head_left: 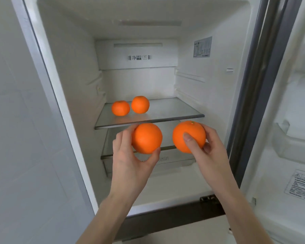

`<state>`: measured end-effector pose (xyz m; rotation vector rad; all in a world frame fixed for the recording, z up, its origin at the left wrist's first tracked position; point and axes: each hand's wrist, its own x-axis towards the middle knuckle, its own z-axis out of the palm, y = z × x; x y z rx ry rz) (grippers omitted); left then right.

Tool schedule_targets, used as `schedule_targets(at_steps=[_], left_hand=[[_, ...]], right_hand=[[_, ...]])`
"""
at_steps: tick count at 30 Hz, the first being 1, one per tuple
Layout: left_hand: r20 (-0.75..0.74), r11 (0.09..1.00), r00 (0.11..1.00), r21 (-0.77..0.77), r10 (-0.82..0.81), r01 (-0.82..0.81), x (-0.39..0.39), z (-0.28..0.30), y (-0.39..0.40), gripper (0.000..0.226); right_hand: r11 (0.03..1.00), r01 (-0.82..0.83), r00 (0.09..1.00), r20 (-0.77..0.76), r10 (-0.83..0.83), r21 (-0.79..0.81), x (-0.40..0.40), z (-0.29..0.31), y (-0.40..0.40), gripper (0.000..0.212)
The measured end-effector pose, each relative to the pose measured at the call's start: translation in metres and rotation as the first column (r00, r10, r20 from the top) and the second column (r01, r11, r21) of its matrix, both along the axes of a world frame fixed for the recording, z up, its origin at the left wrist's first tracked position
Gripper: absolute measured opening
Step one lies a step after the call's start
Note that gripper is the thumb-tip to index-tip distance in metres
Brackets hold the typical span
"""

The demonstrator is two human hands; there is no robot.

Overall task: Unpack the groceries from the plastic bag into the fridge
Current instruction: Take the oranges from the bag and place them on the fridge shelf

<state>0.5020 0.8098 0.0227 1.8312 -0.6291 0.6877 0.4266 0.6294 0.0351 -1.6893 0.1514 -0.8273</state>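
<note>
The fridge stands open in front of me. Two oranges sit side by side at the back left of its glass shelf: one orange on the left, the other orange just right of it. My left hand grips a third orange just below the shelf's front edge. My right hand holds a fourth orange at the same height, thumb across its front. The plastic bag is out of view.
A lower glass shelf and a drawer lie behind my hands. The open fridge door with its door bins stands on the right. A white wall flanks the fridge on the left.
</note>
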Motion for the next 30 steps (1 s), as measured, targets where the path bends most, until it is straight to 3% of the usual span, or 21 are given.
schedule_targets(at_steps=[10, 15, 20, 25, 30], left_hand=[[0.075, 0.997, 0.995, -0.023, -0.07, 0.072, 0.111, 0.033, -0.064, 0.075], [0.142, 0.994, 0.989, 0.107, -0.035, 0.02, 0.155, 0.05, -0.092, 0.073], [0.146, 0.973, 0.988, 0.23, -0.045, 0.01, 0.177, 0.048, -0.121, 0.073], [0.149, 0.961, 0.989, 0.272, 0.001, -0.042, 0.186, 0.042, -0.14, 0.071], [0.145, 0.943, 0.989, 0.327, 0.015, -0.062, 0.195, 0.042, -0.155, 0.084]], right_hand=[[0.991, 0.136, 0.991, 0.022, -0.135, -0.019, 0.108, 0.031, -0.056, 0.055], [0.972, 0.221, 0.975, 0.028, -0.22, -0.083, 0.15, 0.04, -0.084, 0.061], [0.94, 0.269, 0.963, 0.034, -0.268, -0.211, 0.184, 0.038, -0.102, 0.048], [0.873, 0.317, 0.941, 0.005, -0.339, -0.371, 0.195, 0.034, -0.114, 0.072], [0.808, 0.365, 0.913, 0.006, -0.409, -0.463, 0.203, 0.035, -0.119, 0.07]])
